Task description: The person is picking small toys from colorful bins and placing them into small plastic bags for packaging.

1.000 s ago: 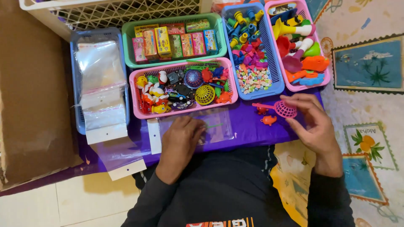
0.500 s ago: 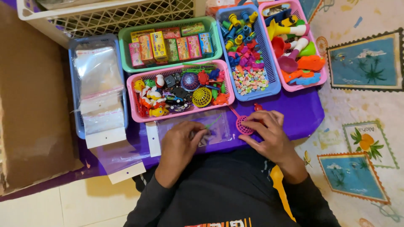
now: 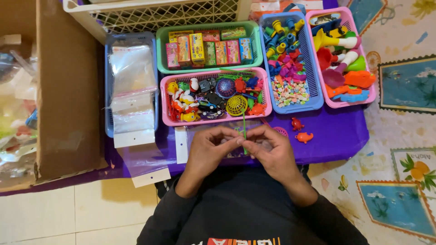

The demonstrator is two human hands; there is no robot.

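Both hands have come together: the left hand [image 3: 210, 147] and right hand [image 3: 271, 149] are pinching a thin green plastic stick [image 3: 244, 132] between them, over a clear plastic bag [image 3: 213, 134] just below the pink basket [image 3: 166, 119].

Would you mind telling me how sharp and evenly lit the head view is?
Head view: even, soft light; both hands and the pink basket are sharp; mild glare on the clear bags; the cardboard box interior at left looks blurred.
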